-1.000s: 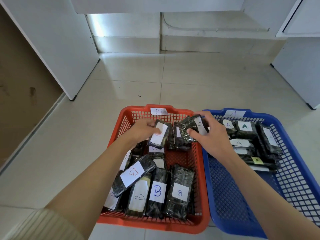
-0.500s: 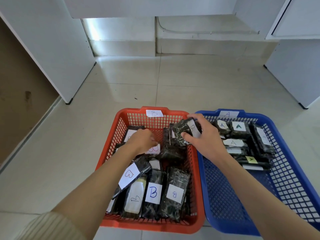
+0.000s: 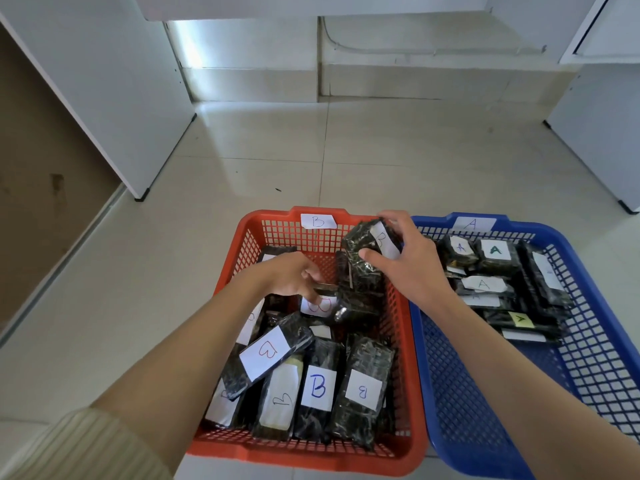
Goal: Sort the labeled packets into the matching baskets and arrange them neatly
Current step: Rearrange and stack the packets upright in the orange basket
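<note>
The right hand (image 3: 412, 268) grips a B-labelled packet (image 3: 363, 247) above the far right corner of the red basket (image 3: 294, 459). The thumb is pressed on its near face and the fingers (image 3: 391, 216) are curled over its top edge, clamped on the dark wrapper. The packet is tilted, with its white label facing up and to the right.

The left hand (image 3: 291, 275) reaches into the middle of the same basket, fingers bent downward. Their tips are at a packet with a red B (image 3: 320, 304) that lies in the pile. I cannot tell whether they pinch it or only touch it.

A white B tag (image 3: 318, 221) is fixed to the red basket's far rim. Along its near wall, 4 B packets (image 3: 318, 386) stand side by side with their labels facing up. A slanted packet (image 3: 268, 353) lies diagonally across the left ones, and more dark packets are heaped behind.

The blue basket (image 3: 446, 393) sits just beside the red one on the right, their rims touching or nearly so. It has an A tag (image 3: 473, 224) on its far rim. The A packets (image 3: 495, 251) are stacked in its far half, 1 of them with a yellow label (image 3: 519, 319).

Both baskets rest on a pale tiled floor (image 3: 381, 161) between white cabinets (image 3: 104, 81). A cream ribbed sleeve (image 3: 69, 448) covers the left upper arm.
</note>
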Available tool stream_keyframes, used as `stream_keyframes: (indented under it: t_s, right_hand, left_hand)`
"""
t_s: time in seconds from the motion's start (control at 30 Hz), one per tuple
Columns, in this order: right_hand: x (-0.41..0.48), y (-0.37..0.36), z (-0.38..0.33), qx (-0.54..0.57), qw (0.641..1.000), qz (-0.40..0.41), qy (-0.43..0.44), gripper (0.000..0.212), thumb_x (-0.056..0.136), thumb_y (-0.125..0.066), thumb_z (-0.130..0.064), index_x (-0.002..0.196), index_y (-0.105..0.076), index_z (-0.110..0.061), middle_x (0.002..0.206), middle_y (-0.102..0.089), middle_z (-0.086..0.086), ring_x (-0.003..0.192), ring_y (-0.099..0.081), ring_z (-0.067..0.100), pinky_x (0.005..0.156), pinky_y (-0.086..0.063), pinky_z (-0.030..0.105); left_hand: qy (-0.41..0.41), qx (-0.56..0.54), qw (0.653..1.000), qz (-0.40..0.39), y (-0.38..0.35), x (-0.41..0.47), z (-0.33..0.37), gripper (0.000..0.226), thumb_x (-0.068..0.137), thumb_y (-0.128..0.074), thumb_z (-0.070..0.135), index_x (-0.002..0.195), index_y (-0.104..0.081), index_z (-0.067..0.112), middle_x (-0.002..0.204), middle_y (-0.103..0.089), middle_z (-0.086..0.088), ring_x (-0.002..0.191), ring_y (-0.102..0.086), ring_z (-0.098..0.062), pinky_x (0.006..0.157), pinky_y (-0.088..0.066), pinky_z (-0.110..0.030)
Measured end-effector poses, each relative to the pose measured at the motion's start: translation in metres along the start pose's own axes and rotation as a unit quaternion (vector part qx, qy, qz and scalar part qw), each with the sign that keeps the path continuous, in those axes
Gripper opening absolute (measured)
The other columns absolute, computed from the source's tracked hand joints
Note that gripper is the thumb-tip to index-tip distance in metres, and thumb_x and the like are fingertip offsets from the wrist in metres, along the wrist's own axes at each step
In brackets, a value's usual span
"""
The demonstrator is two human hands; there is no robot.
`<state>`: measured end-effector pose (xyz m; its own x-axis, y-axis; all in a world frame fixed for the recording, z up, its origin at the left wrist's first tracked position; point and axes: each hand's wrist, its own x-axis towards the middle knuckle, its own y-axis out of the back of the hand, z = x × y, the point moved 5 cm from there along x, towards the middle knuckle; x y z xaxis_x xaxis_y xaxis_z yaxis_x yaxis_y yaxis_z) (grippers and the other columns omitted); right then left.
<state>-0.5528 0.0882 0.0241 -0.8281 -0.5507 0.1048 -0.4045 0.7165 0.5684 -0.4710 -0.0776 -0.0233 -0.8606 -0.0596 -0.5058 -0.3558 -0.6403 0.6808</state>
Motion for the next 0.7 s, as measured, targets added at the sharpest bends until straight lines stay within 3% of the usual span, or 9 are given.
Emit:
stream_keyframes:
  t_s: [0.17,0.27,0.4,0.57,0.7]
  right_hand:
    - [0.029,-0.025,-0.01,-0.044,0.998,-0.044,0.004,0.055,0.074,-0.079,-0.027,0.118,-0.048,-0.017,0.106,-0.056,-0.005,0.099,-0.054,0.013,0.085,-0.044,0.029]
    - [0.043,-0.05,-0.005,-0.115,0.987,-0.108,0.02,0.055,0.071,-0.081,-0.028,0.114,-0.05,-0.017,0.113,-0.058,0.001,0.104,-0.054,0.019,0.087,-0.044,0.033]
    - [0.052,-0.078,0.002,-0.168,0.97,-0.168,0.052,0.054,0.072,-0.081,-0.028,0.113,-0.049,-0.015,0.117,-0.057,0.004,0.109,-0.054,0.022,0.09,-0.044,0.037]
    - [0.055,-0.098,0.0,-0.247,0.94,-0.209,0.107,0.047,0.083,-0.071,-0.021,0.125,-0.052,-0.013,0.133,-0.051,0.007,0.117,-0.052,0.026,0.093,-0.044,0.036]
    - [0.053,-0.096,0.004,-0.313,0.927,-0.152,0.142,0.038,0.087,-0.065,-0.019,0.122,-0.055,-0.009,0.13,-0.048,0.008,0.116,-0.051,0.025,0.093,-0.043,0.034]
  left_hand:
    - [-0.065,-0.031,0.997,0.018,0.005,-0.018,0.01,0.028,0.077,-0.074,0.023,0.105,-0.07,0.022,0.103,-0.065,0.013,0.099,-0.056,-0.009,0.09,-0.04,-0.025]
    - [-0.065,-0.062,0.994,0.061,0.01,-0.029,0.001,0.028,0.077,-0.075,0.019,0.103,-0.071,0.024,0.103,-0.068,0.013,0.098,-0.058,-0.005,0.086,-0.041,-0.016]
    - [-0.033,-0.071,0.995,0.068,0.015,-0.039,-0.018,0.031,0.076,-0.076,0.022,0.106,-0.07,0.024,0.108,-0.068,0.01,0.103,-0.058,-0.008,0.096,-0.042,-0.028]
    - [-0.024,-0.095,0.993,0.063,0.014,-0.043,-0.024,0.031,0.075,-0.077,0.023,0.106,-0.07,0.025,0.108,-0.067,0.01,0.108,-0.057,-0.011,0.099,-0.041,-0.031]
    - [-0.015,-0.125,0.99,0.061,0.012,-0.043,-0.029,0.028,0.075,-0.077,0.021,0.096,-0.068,0.035,0.103,-0.064,0.017,0.112,-0.055,-0.011,0.102,-0.04,-0.037]
